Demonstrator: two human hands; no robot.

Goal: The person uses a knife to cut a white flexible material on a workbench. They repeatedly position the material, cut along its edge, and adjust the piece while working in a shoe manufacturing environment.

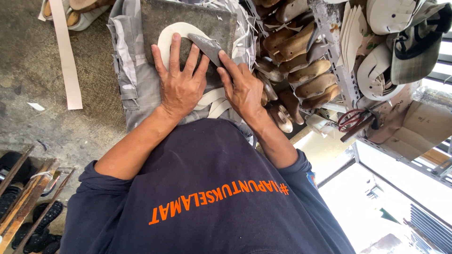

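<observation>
My left hand [178, 80] lies flat with fingers spread on a white sole-shaped cut-out [165, 40]. It presses the cut-out onto a dark grey board [188, 16] that rests on my lap. My right hand [241, 87] grips a dark grey knife blade [207, 46]. The blade's tip rests on the board just right of my left fingers, by the inner edge of the cut-out. More white cut strips [214, 101] lie between my wrists. I wear grey trousers and a dark blue sweater with orange lettering.
Brown wooden shoe lasts [296, 56] are stacked on a rack to the right. White soles [376, 70], a checked cap [416, 44] and red-handled scissors [352, 118] lie beyond. A long pale strip [66, 56] lies on the concrete floor at left. A wooden rack with shoes [28, 207] stands lower left.
</observation>
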